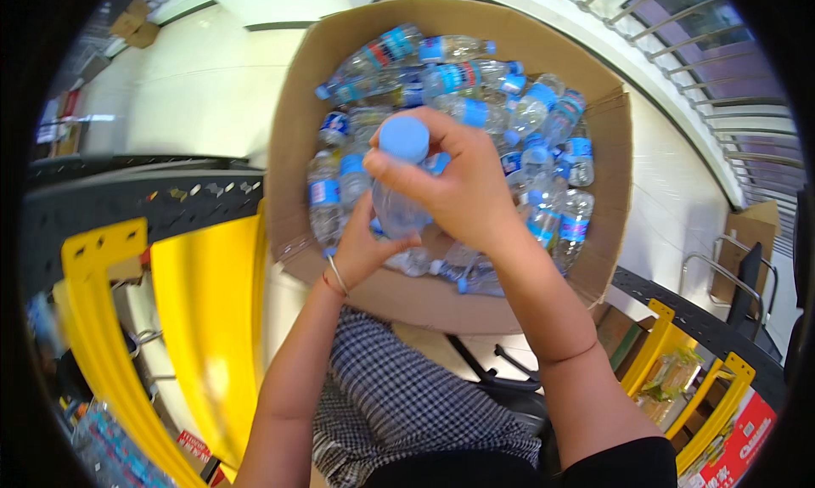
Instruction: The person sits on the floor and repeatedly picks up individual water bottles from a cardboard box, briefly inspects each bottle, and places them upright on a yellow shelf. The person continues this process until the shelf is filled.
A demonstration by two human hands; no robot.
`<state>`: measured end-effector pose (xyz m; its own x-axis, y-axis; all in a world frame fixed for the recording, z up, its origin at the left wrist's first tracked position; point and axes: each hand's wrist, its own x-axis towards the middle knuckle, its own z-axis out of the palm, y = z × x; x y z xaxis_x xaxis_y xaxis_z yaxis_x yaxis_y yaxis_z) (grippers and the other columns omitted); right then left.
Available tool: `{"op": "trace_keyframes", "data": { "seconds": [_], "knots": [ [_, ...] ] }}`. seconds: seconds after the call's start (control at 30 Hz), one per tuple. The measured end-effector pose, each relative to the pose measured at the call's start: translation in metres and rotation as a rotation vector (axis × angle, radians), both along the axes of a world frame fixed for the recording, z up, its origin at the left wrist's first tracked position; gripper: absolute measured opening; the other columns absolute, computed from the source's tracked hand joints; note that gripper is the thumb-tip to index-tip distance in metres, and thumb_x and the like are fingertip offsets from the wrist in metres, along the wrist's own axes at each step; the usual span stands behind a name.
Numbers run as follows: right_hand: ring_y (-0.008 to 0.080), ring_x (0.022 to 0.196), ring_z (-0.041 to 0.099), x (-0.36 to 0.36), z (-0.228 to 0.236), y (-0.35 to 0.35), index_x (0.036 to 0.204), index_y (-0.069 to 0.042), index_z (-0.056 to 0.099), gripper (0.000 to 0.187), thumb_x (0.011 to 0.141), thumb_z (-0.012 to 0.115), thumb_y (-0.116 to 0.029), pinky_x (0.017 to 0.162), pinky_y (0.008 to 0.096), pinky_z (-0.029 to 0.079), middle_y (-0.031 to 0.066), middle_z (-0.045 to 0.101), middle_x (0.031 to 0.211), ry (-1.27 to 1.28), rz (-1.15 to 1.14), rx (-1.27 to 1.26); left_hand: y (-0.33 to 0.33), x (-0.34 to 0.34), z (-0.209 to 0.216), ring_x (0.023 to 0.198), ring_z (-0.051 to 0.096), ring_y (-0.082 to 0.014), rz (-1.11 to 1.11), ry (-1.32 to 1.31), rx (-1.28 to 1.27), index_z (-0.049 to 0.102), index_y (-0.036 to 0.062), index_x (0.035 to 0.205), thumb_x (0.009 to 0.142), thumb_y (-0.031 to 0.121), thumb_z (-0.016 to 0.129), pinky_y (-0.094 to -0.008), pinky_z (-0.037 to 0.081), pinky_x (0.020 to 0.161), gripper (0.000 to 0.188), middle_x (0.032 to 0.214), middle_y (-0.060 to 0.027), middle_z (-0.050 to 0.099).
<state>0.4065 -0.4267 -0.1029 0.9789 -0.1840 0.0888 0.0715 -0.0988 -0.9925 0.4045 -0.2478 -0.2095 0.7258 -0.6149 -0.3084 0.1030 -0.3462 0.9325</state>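
A clear plastic bottle (399,206) with a light blue cap (404,140) stands upright between my hands, above a large cardboard box. My right hand (463,178) grips the bottle's top, thumb and fingers closed around the cap and neck. Lower down, my left hand (365,246) wraps around the bottle's body; a bracelet circles that wrist. Beneath both hands, the cardboard box (450,311) holds many clear bottles (463,78), most with blue caps and blue labels, lying and standing at mixed angles. My hands cover part of the pile.
Yellow and black metal frames (204,318) stand to the left, with another yellow frame (700,411) at the lower right. A red carton (747,437) sits beside it. Metal railings (713,80) run along the upper right. Black chair parts (501,369) show below the box.
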Motion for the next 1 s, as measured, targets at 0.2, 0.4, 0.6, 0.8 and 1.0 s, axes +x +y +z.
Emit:
{"op": "trace_keyframes", "data": {
  "seconds": [0.2, 0.4, 0.6, 0.8, 1.0],
  "knots": [
    [0.0047, 0.064, 0.054, -0.032, 0.047, 0.068, 0.081, -0.002, 0.064, 0.029, 0.083, 0.069, -0.031, 0.058, 0.0215, 0.044, -0.0005, 0.062, 0.071, 0.19, 0.271, 0.507, 0.082, -0.136, 0.104, 0.107, 0.053, -0.0173, 0.277, 0.344, -0.18, 0.033, 0.0019, 0.133, 0.074, 0.025, 0.077, -0.0336, 0.044, 0.093, 0.078, 0.117, -0.0078, 0.052],
    [0.0134, 0.077, 0.06, -0.107, 0.037, 0.146, 0.095, 0.0, 0.061, 0.032, 0.092, 0.055, -0.031, 0.072, 0.0255, 0.048, 0.0089, 0.065, 0.086, 0.2, 0.66, 0.79, 0.099, -0.285, 0.164, 0.095, 0.062, -0.0241, 0.652, 0.647, -0.412, 0.042, 0.0004, 0.125, 0.066, 0.049, 0.078, -0.0348, 0.053, 0.079, 0.084, 0.102, -0.0141, 0.061],
    [0.0173, 0.079, 0.062, -0.19, 0.044, 0.222, 0.1, 0.001, 0.059, 0.043, 0.094, 0.05, -0.04, 0.07, 0.0276, 0.05, 0.0132, 0.065, 0.093, 0.326, 0.781, 1.177, 0.121, -0.381, 0.196, 0.101, 0.061, -0.0258, 0.732, 0.661, -0.619, 0.037, -0.002, 0.128, 0.081, 0.046, 0.066, -0.0392, 0.051, 0.087, 0.073, 0.112, -0.0166, 0.058],
    [0.023, 0.085, 0.064, -0.238, 0.074, 0.255, 0.116, -0.001, 0.052, 0.05, 0.094, 0.045, -0.045, 0.071, 0.0325, 0.053, 0.0167, 0.064, 0.101, 0.415, 1.017, 1.303, 0.137, -0.428, 0.202, 0.097, 0.063, -0.0285, 0.763, 0.521, -0.777, 0.036, -0.0027, 0.128, 0.082, 0.052, 0.061, -0.0409, 0.053, 0.083, 0.075, 0.11, -0.0203, 0.058],
    [0.0303, 0.083, 0.066, -0.276, 0.077, 0.267, 0.114, -0.002, 0.052, 0.045, 0.095, 0.044, -0.041, 0.068, 0.038, 0.056, 0.021, 0.063, 0.099, 0.591, 1.206, 1.385, 0.139, -0.459, 0.184, 0.098, 0.063, -0.0281, 0.687, 0.472, -0.979, 0.037, -0.0031, 0.127, 0.083, 0.055, 0.057, -0.041, 0.053, 0.083, 0.076, 0.107, -0.0211, 0.06]
  ]
}}
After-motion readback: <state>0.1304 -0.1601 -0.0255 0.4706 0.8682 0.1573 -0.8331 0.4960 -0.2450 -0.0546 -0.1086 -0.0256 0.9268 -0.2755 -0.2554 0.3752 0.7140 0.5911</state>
